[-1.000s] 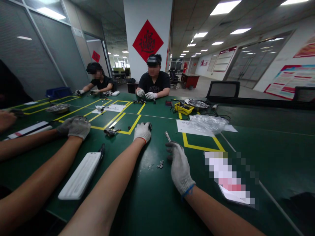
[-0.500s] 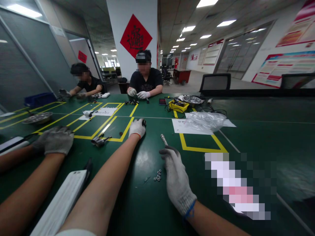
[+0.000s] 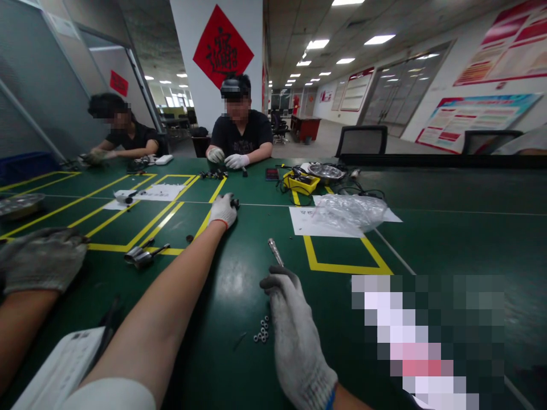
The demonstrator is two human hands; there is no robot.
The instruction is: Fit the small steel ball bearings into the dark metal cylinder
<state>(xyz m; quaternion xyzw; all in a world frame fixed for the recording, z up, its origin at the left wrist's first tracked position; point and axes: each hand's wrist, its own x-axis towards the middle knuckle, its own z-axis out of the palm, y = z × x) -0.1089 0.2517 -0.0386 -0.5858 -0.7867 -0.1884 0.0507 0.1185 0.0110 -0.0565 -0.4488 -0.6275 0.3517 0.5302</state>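
Observation:
My left arm stretches far forward over the green table [image 3: 448,239]. My gloved left hand [image 3: 221,210] is closed on a small black part [image 3: 235,202] near a yellow tape line. Close to me, my gloved right hand [image 3: 289,326] is closed round a slim metal tool [image 3: 274,251] whose tip points away from me. Several small metal nuts [image 3: 261,331] lie on the table just left of my right hand.
A co-worker's gloved hand [image 3: 43,259] rests at the left, near a metal part [image 3: 140,255] and a white device [image 3: 60,370]. A clear plastic bag [image 3: 348,210] lies on paper ahead. A yellow box [image 3: 302,183] and metal dish [image 3: 325,171] stand farther back. Two people sit opposite.
The view has shifted right and closer, so everything slid left and down. My left hand stays stretched forward on the black part; my right hand still holds the metal tool.

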